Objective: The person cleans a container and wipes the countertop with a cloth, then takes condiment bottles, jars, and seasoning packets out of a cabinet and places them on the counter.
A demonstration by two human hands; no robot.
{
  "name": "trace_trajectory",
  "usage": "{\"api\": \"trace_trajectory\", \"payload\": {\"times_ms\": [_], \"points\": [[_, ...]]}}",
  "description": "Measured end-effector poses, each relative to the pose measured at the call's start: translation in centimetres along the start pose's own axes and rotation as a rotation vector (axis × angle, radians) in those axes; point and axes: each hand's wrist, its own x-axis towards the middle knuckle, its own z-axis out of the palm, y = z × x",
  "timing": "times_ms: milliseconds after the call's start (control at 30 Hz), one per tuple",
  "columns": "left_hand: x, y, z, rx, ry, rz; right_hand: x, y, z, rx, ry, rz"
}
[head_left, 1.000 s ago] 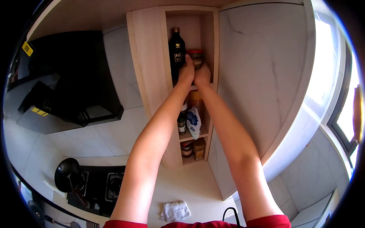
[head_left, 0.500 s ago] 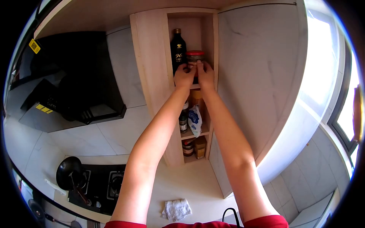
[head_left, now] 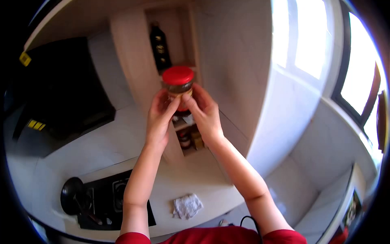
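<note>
A glass jar [head_left: 178, 86] with a red lid is held upright in front of the shelf unit, between both hands. My left hand [head_left: 159, 116] wraps its left side, and my right hand [head_left: 204, 110] wraps the right side. Both thumbs press on the labelled front, which they partly cover. Behind the jar, a dark bottle [head_left: 160, 46] with gold markings stands in the top compartment of the wooden shelf [head_left: 132, 53]. The jar and hands hide much of the middle compartment.
Small jars [head_left: 185, 140] stand in the lowest compartment. A crumpled cloth [head_left: 187, 206] lies on the counter [head_left: 166, 183]. At left are a black wok [head_left: 71, 196] on the gas stove [head_left: 142, 211] and a dark range hood [head_left: 77, 89]. A window [head_left: 361, 69] is at right.
The red-lidded jar has come out of the top compartment, towards me, in both hands. The dark bottle stays on the shelf. My view has shifted and tilted somewhat.
</note>
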Motion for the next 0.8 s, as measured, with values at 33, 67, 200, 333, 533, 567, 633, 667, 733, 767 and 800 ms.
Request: {"api": "trace_trajectory", "payload": {"times_ms": [33,67,200,333,533,567,633,667,733,767,800], "points": [[-1.9,-1.3,1.1,-0.006,-0.071,-0.053,-2.6,-0.1,-1.6,-0.007,0.052,-0.040],[-3.9,-2.6,2.2,-0.053,-0.112,-0.071,-5.2,0.2,-3.7,-0.100,0.106,-0.025],[-11.2,-6.4,2.2,-0.117,-0.301,-0.229,-16.1,-0.6,-5.6,-0.340,0.284,0.020],[-19.9,-7.7,5.1,-0.152,-0.549,-0.450,-28.3,-4.6,-5.1,-0.612,0.608,0.054],[-38.3,-7.7,13.6,-0.273,-1.132,-0.609,-49.1,-17.4,-4.2,-0.750,0.971,0.112],[-41.8,-7.2,15.2,-0.321,-1.212,-0.648,-52.6,-19.4,-3.7,-0.788,1.047,0.077],[-48.8,-4.8,17.9,-0.353,-1.283,-0.736,-58.9,-23.7,-1.9,-0.831,1.164,0.063],[-52.0,-3.6,19.0,-0.379,-1.353,-0.754,-61.9,-25.6,-0.9,-0.853,1.240,0.050],[-59.1,-0.7,21.0,-0.418,-1.453,-0.816,-67.8,-29.9,1.7,-0.903,1.382,0.065],[-62.8,0.8,22.3,-0.436,-1.492,-0.824,-71.1,-31.9,2.6,-0.926,1.416,0.053],[-66.5,2.4,23.3,-0.434,-1.575,-0.810,-74.5,-33.8,3.4,-0.966,1.496,0.017]]}}
